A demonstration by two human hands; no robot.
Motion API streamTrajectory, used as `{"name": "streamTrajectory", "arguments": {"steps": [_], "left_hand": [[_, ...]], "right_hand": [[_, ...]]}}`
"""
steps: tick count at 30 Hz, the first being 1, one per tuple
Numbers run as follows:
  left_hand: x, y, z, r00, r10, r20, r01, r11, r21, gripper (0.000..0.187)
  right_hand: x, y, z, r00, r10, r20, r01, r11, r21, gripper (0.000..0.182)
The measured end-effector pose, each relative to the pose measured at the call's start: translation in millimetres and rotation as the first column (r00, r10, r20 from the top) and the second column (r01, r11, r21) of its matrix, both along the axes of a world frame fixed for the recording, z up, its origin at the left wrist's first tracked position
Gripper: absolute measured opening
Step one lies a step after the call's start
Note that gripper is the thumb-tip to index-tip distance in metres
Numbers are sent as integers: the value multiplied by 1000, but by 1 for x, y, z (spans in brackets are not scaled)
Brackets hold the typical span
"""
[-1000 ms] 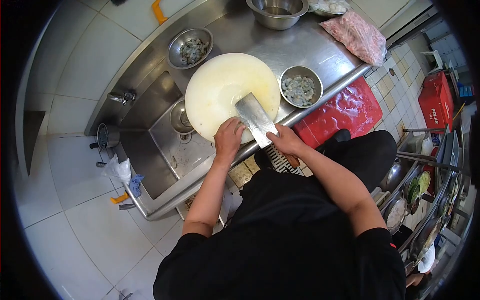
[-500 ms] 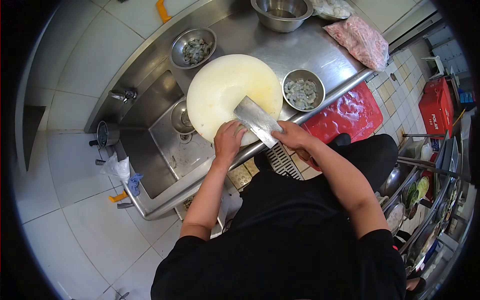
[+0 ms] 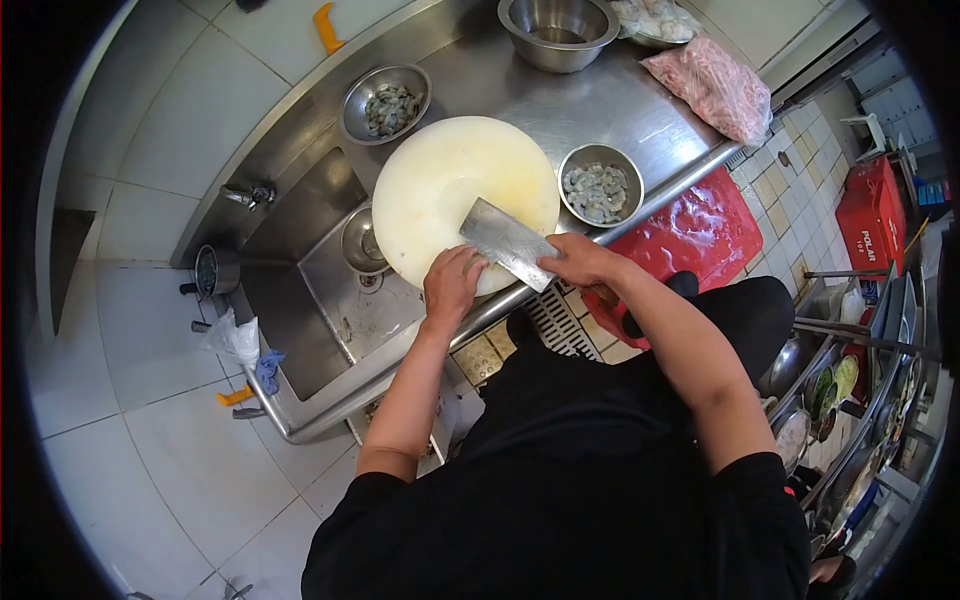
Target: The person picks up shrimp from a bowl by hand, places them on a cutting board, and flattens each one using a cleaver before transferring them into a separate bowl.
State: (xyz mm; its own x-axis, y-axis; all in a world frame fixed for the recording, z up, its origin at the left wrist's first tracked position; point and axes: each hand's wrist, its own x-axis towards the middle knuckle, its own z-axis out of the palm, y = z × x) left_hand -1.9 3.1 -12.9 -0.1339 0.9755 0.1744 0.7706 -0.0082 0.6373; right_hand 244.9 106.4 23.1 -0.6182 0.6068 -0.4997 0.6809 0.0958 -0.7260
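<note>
Grips the cleaver (image 3: pixel 505 242) with the right hand (image 3: pixel 583 262) — fingers closed round its rear end, thumb along the blade, handle hidden from view. Holds it slanting over the near part of the board (image 3: pixel 430 190), with the front corner above the white surface and the rear of the blade past the near rim.

Holds the left hand (image 3: pixel 450 283) at the near rim of the board, left of the cleaver, with the fingers bent and the tips close to the blade. Cannot tell whether touching it, or whether pinching anything beneath the fingertips.

Has the right bowl (image 3: pixel 605 154) just beside the board, with grey shrimp (image 3: pixel 598 190) inside. Beyond the board, slightly to its left, has the far bowl (image 3: pixel 355 115) — also part-filled with shrimp. Farther beyond the board and to the right, shows the large bowl (image 3: pixel 560 58), then the pink bag (image 3: pixel 712 88) near the edge of the counter (image 3: pixel 490 80).

To the left of the board, shows the sink (image 3: pixel 385 310), with the sink bowl (image 3: pixel 352 240) close against the board's left side in view. Below the counter, right of the board, shows a red surface (image 3: pixel 705 225) with whitish wet patches.
</note>
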Motion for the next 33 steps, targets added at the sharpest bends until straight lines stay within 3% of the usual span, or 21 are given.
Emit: {"name": "streamTrajectory", "arguments": {"steps": [5, 8, 11, 13, 16, 18, 22, 24, 25, 27, 28, 30, 31, 33], "left_hand": [[1, -1, -3, 999, -6, -33, 6, 1000, 9, 27], [2, -1, -2, 999, -5, -31, 5, 1000, -4, 27], [-1, -1, 1, 999, -24, -33, 23, 999, -40, 27], [-4, 1, 2, 999, -41, -31, 39, 997, -59, 27], [-6, 9, 10, 998, -67, -14, 66, 995, -70, 30], [-5, 17, 16, 989, -149, -25, 149, 989, 15, 29], [-18, 33, 11, 938, -336, -92, 334, 942, -29, 22], [-27, 43, 15, 951, -309, 19, 304, 920, -248, 14], [-35, 53, 17, 950, -312, 10, 305, 921, -241, 14], [-60, 79, 21, 986, -112, 123, 138, 963, -231, 9], [-80, 97, 22, 988, -84, 128, 103, 983, -150, 9], [-111, 140, 47, 997, 33, -77, -33, 999, -5, 10], [-128, 163, 50, 992, 114, -57, -114, 993, -4, 12], [-134, 189, 82, 977, 171, -130, -154, 979, 133, 36]], "right_hand": [[7, 2, 17, 997, 24, 79, -17, 996, -89, 47], [17, -4, 7, 999, 35, 0, -35, 999, 15, 46], [21, -20, 10, 997, -45, 64, 40, 996, 83, 43], [22, -30, 20, 981, -123, 148, 85, 967, 240, 40], [21, -45, 36, 952, -250, 175, 200, 945, 259, 35], [21, -53, 51, 954, -258, 151, 218, 947, 237, 34], [30, -67, 41, 953, -296, 62, 280, 941, 189, 33], [41, -74, 36, 937, -347, 41, 330, 917, 224, 33], [46, -77, 36, 919, -394, 23, 377, 892, 251, 33], [58, -86, 41, 888, -460, -18, 451, 862, 231, 32], [64, -91, 45, 852, -521, -49, 519, 830, 205, 31], [77, -102, 50, 816, -573, -73, 576, 795, 193, 31], [81, -108, 53, 781, -617, -93, 623, 761, 180, 30], [85, -121, 59, 726, -678, -118, 688, 711, 147, 29]]}}
